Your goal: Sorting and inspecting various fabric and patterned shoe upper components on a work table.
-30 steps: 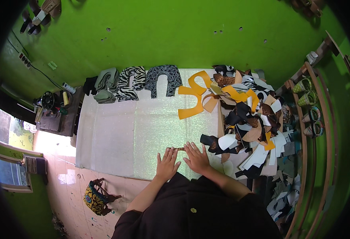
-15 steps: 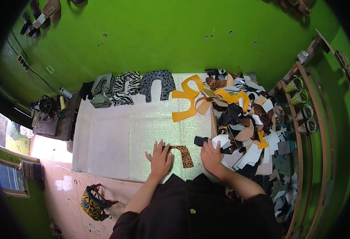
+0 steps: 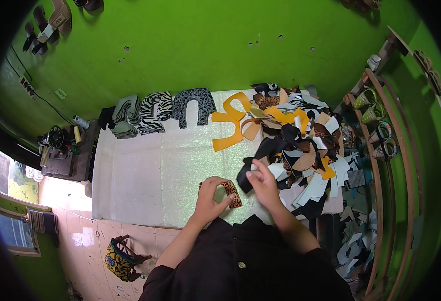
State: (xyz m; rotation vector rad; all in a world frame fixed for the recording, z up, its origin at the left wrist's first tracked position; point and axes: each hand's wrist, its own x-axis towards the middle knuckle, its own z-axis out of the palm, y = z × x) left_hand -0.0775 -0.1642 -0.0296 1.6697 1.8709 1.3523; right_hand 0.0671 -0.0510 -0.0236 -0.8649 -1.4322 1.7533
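My left hand curls over a curved leopard-print piece of material at the table's near edge, thumb and fingers closing on it and covering its middle. Just to the right, my right hand pinches the edge of a black piece of material between thumb and forefinger. That black piece leans against the near left side of a heap of mixed offcuts. Beyond my hands lie two yellow curved pieces, partly overlapping.
Along the back of the white-covered table stand stacks of grey-green, zebra-print and black-grey patterned pieces. A sewing machine is at left, a stool with a patterned seat below, and a wooden rack with sandals at right.
My left hand has gone from lying flat to curling round the leopard-print piece. My right hand has raised its fingers with the black piece, which now shows larger. The view has shifted slightly.
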